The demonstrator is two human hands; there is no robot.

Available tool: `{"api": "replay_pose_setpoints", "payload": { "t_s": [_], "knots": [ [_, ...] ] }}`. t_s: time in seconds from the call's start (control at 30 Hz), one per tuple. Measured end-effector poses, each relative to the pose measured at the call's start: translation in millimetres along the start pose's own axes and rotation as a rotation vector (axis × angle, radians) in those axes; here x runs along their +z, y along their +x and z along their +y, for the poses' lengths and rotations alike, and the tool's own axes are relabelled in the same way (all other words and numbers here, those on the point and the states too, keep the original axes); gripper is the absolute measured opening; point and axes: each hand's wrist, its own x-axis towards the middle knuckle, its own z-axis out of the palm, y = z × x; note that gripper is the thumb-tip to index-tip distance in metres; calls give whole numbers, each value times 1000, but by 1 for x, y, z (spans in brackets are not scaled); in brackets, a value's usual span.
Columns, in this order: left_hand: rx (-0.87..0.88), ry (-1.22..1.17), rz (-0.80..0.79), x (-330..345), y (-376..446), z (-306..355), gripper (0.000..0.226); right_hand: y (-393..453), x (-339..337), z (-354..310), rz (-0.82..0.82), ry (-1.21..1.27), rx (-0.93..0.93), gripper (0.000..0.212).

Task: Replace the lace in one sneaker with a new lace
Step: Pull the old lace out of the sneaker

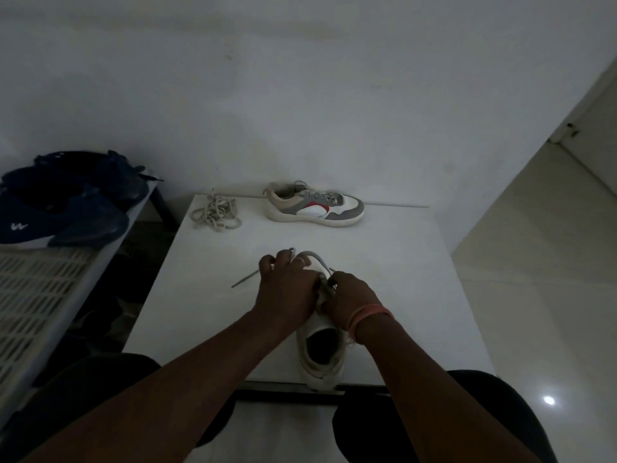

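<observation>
The sneaker (322, 355) lies on the white table (417, 295) at its near edge, heel toward the person and toe away, its dark opening showing just behind the two hands. Both hands sit on its front half, side by side and touching over the tongue.

The left grip (288, 289) is curled over the left side of the upper, fingers bent down around it; a grey lace (317, 259) arcs up from beyond its knuckles and comes down toward the right grip. Whether the left fingers also pinch that lace cannot be told, as they hide the spot. One loose end of the lace (245, 278) runs out flat on the table to the left of the left grip, ending in a thin tip.

The right grip (350, 300) is closed at the eyelets, thumb and fingers pinching the lace just where it meets the shoe. A pink band (370, 315) circles that wrist.

Farther off, beyond the left grip, a beige lace (216, 212) lies in a loose bundle near the far edge of the table. Beyond the right grip, well apart from both hands, a second sneaker (315, 205) stands on its sole against the wall, side on, toe pointing right, grey and white with a red patch.

Far left of the grips, off the table, blue shoes (63, 208) rest on a slotted white rack (33, 295).
</observation>
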Motion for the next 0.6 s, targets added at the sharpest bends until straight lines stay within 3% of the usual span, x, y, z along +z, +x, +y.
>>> {"api": "replay_pose_setpoints", "payload": {
  "t_s": [0.13,0.23,0.27,0.4,0.43,0.47,0.53,0.6],
  "knots": [
    [-63,29,-51,-5,3,7,28,5,0,-1,8,-36,9,29],
    [-282,-277,-153,-19,20,-5,22,8,0,-2,-11,-89,31,26],
    [-354,-499,-170,-30,25,-12,17,10,-1,-3,-34,-116,34,27],
    [-558,-1763,-241,-66,30,-45,30,17,-3,-11,-103,-149,73,27],
    [-635,-1961,-239,-70,30,-49,31,19,-4,-13,-114,-157,77,27],
    [-721,-2016,-234,-73,30,-50,31,19,-4,-16,-118,-165,77,27],
    [-827,-1836,-198,-71,32,-47,30,20,-4,-20,-113,-170,89,27],
    [-729,-1499,-170,-75,32,-44,25,21,-5,-21,-115,-172,109,26]
  ]
}}
